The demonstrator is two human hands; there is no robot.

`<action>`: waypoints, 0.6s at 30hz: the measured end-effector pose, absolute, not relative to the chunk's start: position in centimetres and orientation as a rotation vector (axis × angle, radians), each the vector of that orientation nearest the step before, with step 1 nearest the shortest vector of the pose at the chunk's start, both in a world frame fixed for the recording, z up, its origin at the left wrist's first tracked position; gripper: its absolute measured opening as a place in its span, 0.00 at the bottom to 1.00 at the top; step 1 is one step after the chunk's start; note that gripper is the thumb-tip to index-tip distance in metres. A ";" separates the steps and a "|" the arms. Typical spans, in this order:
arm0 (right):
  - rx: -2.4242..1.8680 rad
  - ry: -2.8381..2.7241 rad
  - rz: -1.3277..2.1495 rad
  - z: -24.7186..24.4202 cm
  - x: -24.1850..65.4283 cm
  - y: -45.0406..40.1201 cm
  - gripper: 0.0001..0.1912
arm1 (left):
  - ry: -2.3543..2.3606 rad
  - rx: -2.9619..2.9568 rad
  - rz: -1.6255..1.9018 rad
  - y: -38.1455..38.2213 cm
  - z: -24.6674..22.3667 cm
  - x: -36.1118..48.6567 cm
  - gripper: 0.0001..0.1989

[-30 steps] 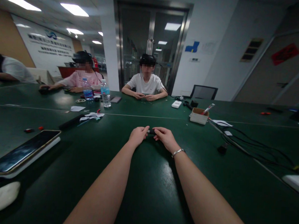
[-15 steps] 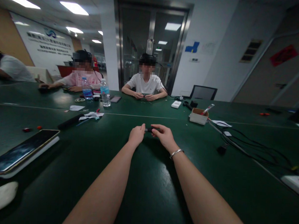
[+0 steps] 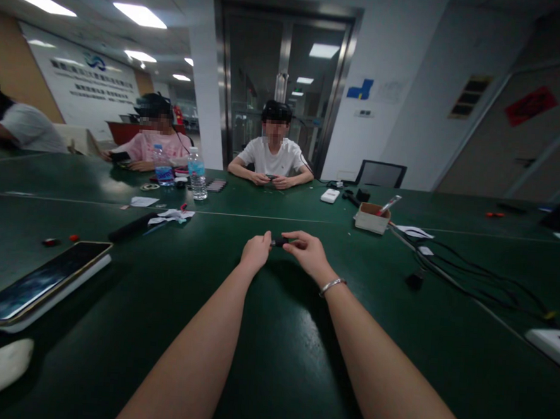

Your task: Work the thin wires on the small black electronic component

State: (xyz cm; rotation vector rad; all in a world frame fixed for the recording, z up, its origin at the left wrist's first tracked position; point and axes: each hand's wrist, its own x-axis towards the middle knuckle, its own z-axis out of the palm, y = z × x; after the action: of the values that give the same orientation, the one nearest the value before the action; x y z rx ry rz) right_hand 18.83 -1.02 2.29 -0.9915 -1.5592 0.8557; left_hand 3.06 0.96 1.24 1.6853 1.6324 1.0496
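Table, long, dark green, glossy (image 3: 271, 348): spanning the foreground, with a pale seam across its width.
Double door, glass, framed in brushed steel (image 3: 255, 69): behind the far edge, shut.
Co-worker in a white T-shirt (image 3: 274, 155): seated directly opposite, forearms on the table, both hands together around something too small to name.
Co-worker in a pink top (image 3: 163, 147): seated further left, behind two bottles.
Chair back, black mesh (image 3: 381, 173): at the far edge, right of the door.
Cables, thin, black, in loose loops (image 3: 485, 266): on the table's right side.
Left hand, bare (image 3: 255, 253): above mid-table, thumb uppermost, fingers curled closed.
Right hand, bare (image 3: 309, 254): facing the left, thumb and forefinger brought nearly together, remaining fingers partly hidden.
Bottle, clear plastic, blue label (image 3: 197, 177): upright, just beside a second, darker blue-tinted bottle (image 3: 163, 171).
Smartphone, black screen, gold-edged (image 3: 43, 280): lying on a white slab at near left.
Box, open, tan inside, pale outside (image 3: 372, 221): beyond the right hand, with a slim item leaning out.
Bangle, silver metal (image 3: 332, 286): around the right wrist.
Piece, small, black, with a metallic left end (image 3: 280, 242): between both hands, pinched at the left end by the left, at the black right end by the right; exact identity uncertain at this size.
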 end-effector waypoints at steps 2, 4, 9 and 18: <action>-0.995 -1.516 0.927 2.1 18.9 -1.0 0.17 | 1.617 1.679 1.057 1.0 1.0 3.0 0.28; -0.974 -1.451 1.018 1.8 19.0 -0.9 0.17 | 1.590 1.696 1.066 1.0 0.8 3.0 0.28; -1.001 -1.303 1.192 0.8 18.9 -0.2 0.15 | 1.509 1.810 1.121 0.6 0.8 2.9 0.27; -1.030 -1.254 1.189 0.3 19.3 0.2 0.18 | 1.317 1.744 1.137 1.6 -0.2 2.7 0.17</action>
State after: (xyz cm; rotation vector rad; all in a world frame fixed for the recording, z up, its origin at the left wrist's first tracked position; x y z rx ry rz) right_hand 19.27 0.18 0.31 -1.0303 -1.2540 1.1889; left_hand 2.70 1.56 -0.19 1.7441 1.3170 1.1372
